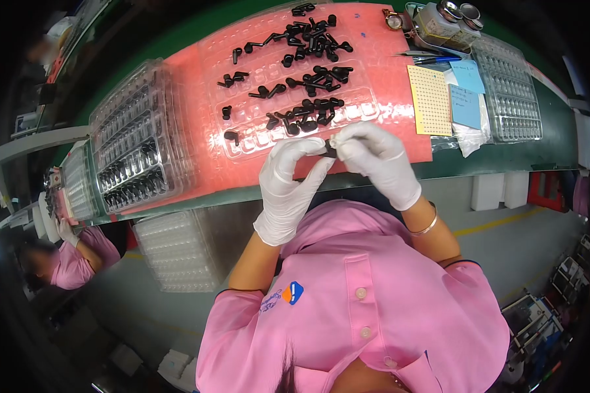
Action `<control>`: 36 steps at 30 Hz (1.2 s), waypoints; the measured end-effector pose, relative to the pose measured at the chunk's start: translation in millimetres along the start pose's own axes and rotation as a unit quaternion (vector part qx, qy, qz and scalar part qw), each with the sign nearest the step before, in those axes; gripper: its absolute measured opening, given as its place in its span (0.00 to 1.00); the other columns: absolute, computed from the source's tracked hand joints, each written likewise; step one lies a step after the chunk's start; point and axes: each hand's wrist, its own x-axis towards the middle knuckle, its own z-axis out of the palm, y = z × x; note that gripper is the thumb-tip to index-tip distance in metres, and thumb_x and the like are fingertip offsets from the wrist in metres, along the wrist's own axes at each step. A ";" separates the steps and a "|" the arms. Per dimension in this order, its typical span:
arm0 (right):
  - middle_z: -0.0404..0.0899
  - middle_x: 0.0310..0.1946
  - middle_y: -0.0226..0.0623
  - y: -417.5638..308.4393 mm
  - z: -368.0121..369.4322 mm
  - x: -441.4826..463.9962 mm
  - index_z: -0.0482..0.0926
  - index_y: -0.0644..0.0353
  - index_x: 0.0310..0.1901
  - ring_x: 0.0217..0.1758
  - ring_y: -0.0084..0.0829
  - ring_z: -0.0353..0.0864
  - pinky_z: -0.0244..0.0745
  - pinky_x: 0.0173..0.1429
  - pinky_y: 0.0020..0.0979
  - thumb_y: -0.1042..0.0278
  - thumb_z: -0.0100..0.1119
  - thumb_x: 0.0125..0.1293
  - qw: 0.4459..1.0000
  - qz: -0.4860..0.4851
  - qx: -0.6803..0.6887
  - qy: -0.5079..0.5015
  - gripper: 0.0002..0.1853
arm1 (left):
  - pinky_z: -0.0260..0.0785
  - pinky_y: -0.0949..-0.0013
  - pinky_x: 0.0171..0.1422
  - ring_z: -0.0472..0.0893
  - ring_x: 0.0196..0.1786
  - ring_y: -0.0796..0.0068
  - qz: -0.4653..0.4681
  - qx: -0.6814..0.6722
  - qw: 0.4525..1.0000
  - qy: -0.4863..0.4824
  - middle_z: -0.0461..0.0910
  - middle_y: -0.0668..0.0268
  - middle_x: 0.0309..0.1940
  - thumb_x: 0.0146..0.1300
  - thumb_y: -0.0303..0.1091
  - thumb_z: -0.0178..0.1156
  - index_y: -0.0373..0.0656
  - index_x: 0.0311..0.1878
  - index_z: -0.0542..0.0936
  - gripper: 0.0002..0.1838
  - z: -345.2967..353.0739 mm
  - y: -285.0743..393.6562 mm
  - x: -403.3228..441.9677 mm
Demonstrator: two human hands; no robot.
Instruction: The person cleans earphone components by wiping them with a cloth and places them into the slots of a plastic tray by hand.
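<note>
- what's the thing in hand?
- a small black piece [331, 150], dark and mostly covered by gloves, so i can't tell its full shape. it's above the bench's near edge.
- and the fingers?
- the left hand [291, 185] has it pinched between thumb and fingers. the right hand [377, 161] has its fingers narrow, right against it; i can't tell if they grip too.
- what's on the bench [528, 157]?
- a pink mat [401, 141] with black earbud-shaped parts [314, 78] in loose clusters over a clear molded tray [248, 149]. stacked trays [134, 137] sit to the left, their lower rows holding dark parts.
- to the right?
- a yellow dotted sheet [429, 101], blue notes [466, 107], pens [436, 59] and bottles [442, 29] with metal lids.
- and the room?
- grey floor [439, 187], a yellow line [488, 224], and a co-worker [78, 262] in pink at far left.
</note>
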 end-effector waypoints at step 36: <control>0.78 0.31 0.25 14.6 0.7 -2.7 0.77 0.59 0.48 0.26 0.14 0.72 0.63 0.25 0.17 0.70 0.64 0.68 0.998 0.054 0.021 0.007 0.09 | 0.73 0.74 0.50 0.82 0.43 0.80 -0.017 -0.014 1.000 0.021 0.84 0.65 0.41 0.56 0.18 0.71 0.41 0.57 0.75 0.26 -5.1 4.2 -4.5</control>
